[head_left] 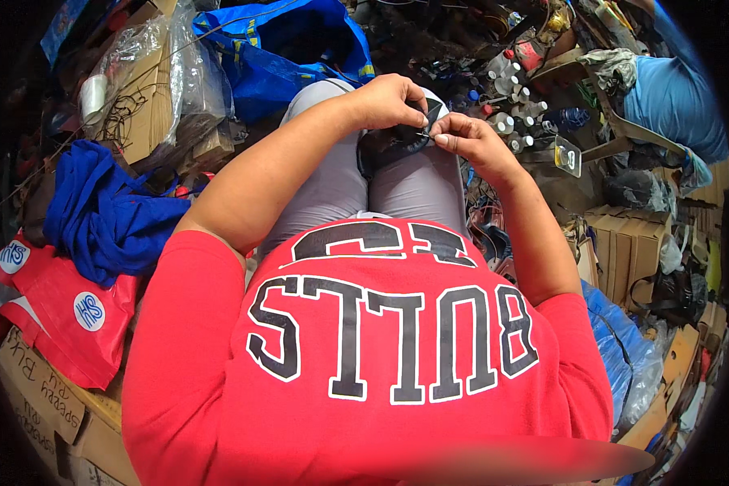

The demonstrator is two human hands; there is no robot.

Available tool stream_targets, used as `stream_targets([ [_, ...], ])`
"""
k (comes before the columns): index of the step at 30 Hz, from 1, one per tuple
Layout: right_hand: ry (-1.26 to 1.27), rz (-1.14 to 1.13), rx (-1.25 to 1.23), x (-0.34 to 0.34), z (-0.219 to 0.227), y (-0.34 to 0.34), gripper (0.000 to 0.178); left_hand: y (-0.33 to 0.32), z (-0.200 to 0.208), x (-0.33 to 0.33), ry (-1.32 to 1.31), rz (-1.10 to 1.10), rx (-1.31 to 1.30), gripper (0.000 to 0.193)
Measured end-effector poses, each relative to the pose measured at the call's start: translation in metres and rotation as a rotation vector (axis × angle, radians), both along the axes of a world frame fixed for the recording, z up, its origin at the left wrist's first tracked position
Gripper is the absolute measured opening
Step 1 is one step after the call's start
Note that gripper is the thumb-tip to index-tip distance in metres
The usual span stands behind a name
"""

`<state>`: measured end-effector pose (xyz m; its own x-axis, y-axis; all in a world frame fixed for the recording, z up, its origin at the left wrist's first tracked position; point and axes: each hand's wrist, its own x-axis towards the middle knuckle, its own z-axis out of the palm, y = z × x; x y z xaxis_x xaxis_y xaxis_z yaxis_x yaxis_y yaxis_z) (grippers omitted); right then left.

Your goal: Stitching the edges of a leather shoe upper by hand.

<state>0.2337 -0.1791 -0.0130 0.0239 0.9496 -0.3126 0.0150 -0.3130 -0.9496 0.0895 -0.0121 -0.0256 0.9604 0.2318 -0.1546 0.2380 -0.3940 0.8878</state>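
- Upper centre: left hand (389,102) and right hand (474,140), fingers pinching the black piece (394,146); its kind is unclear.
- A slack pinch could drop it between the knees (312,99).
- Uneven tugging could tear it.

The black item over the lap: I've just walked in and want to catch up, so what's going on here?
A seated person in a red shirt is handling a black item above their grey trousers. The left grip and right grip are close together, both pinching its edge with the fingertips. Exactly what it is, I can't tell. An open blue bag stands beyond the knees.
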Motion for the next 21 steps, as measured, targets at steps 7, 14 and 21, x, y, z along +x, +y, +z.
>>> stream_targets([
  [7, -0.009, 0.014, -0.013, -0.007, 0.007, -0.004, 0.016, -0.004, -0.008, 0.002, 0.001, 0.019, 0.051, 0.024],
  [14, -0.034, -0.474, -0.103, 0.012, 0.008, -0.018, 0.012, -0.008, -0.005, -0.036, -0.302, 0.408, 0.214, 0.033],
  [21, 0.395, -0.217, -0.115, -0.007, 0.016, -0.028, 0.009, -0.025, 0.000, -0.038, -0.277, 0.103, 0.307, 0.016],
])
